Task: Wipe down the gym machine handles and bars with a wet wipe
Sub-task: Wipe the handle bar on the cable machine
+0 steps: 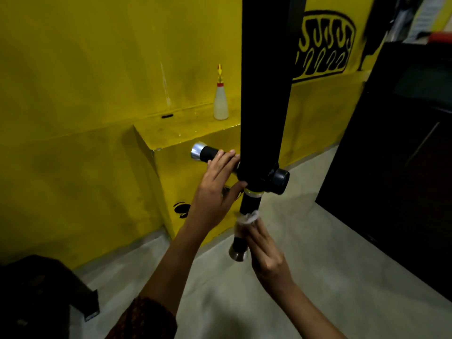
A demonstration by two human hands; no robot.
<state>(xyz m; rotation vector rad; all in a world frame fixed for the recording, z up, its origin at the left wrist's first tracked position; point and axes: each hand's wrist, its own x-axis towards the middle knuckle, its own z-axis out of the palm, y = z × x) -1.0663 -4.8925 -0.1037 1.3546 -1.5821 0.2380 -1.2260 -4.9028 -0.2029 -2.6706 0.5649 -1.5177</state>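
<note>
Black matte sleeves cover both handles, each ending in a flared, shiny metal cap, and they branch from the foot of a thick black upright bar. The wet wipe, a crumpled, thin white wad, sits on the lower handle, which points down toward the floor. The right hand has its grip clamped on the wipe, fingers wrapped round wipe and handle together just above the metal cap. The left hand has its grip closed loosely on the side handle, fingers laid over it and thumb reaching under toward the joint, which looks like bracing. To do this stroke well, I would hold the bar steady with the left hand, press the wipe all the way round the sleeve, and twist while sliding along its length, since a flat pass would miss the far side of a round shaft. The cap's rim and the yellow-banded collar by the black knob probably need their own pinch. A white squeeze bottle stands apart on the glossy yellow ledge behind.
</note>
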